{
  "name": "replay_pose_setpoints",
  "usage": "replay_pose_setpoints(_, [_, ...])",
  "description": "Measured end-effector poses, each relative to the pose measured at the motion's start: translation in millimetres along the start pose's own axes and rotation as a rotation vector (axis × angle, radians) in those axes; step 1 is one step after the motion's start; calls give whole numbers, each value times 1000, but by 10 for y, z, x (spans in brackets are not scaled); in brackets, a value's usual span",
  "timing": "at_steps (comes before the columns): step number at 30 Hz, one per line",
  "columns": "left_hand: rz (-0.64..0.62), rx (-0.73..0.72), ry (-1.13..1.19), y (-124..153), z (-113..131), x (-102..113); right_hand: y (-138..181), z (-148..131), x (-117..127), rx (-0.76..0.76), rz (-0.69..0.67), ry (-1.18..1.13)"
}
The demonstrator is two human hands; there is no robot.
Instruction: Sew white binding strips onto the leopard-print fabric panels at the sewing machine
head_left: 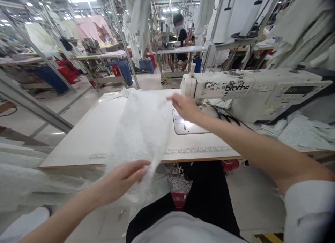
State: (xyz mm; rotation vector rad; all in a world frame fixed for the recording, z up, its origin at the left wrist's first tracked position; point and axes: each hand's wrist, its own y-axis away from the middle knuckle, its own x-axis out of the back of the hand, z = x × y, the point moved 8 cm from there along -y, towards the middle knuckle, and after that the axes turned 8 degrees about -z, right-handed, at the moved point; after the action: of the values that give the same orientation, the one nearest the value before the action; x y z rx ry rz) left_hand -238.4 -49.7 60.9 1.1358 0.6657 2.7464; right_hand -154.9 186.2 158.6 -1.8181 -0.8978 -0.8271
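Head view — left hand [128, 175], right hand [185, 107], pale cloth [138, 128] between

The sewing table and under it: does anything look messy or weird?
Yes: small pale scraps lie scattered below the front edge of the table. They look spilled, though I can't tell whether they're all on the floor. The white sewing machine also has handwritten black marks near its printed name.

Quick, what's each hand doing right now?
Left hand: closed, holding the cloth near its lower edge.
Right hand: fingertips by the cloth's upper edge; too blurred to tell whether it's gripping.
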Motion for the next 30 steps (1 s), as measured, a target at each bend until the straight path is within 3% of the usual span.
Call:
replay_pose_setpoints(2, [98,-71,-3,-480,183,38,408,278,-352,-21,-95,-4])
replay_pose_setpoints(5, [220,-83,-201,-1087,273,142,1107,455,-612,-60,-100,11])
replay_pose_setpoints(8, [218,-26,-326,-1463,218,96,1905,254,-710,-103,-26,20])
replay_pose_setpoints(10, [200,19,-379,-1584,180,38,2376,-110,-883,55,3,-136])
replay_pose_setpoints(11, [190,37,-405,-1625,171,17,2549,-217,-1016,58,11,-248])
replay_pose_setpoints(12, [182,40,-425,-1664,177,7,2661,-229,-1192,-37,7,-359])
replay_pose_setpoints(15, [179,-64,-486,-1813,290,40,2711,-54,-1854,-481,-32,-763])
replay_pose_setpoints(18, [154,-205,-560,-1997,417,82,2415,-80,-2337,-660,-195,-1161])
replay_pose_setpoints(21, [146,-229,-602,-2106,443,100,2226,-177,-2301,-689,-329,-1370])
replay_pose_setpoints(25, [165,-202,-630,-2056,442,25,2534,-257,-2013,-750,-512,-1668])
replay_pose_setpoints(27, [173,-198,-633,-2025,455,-19,2792,-182,-2001,-808,-590,-1600])
replay_pose_setpoints(30, [170,-198,-636,-2090,482,-18,2994,22,-2172,-841,-637,-1317])
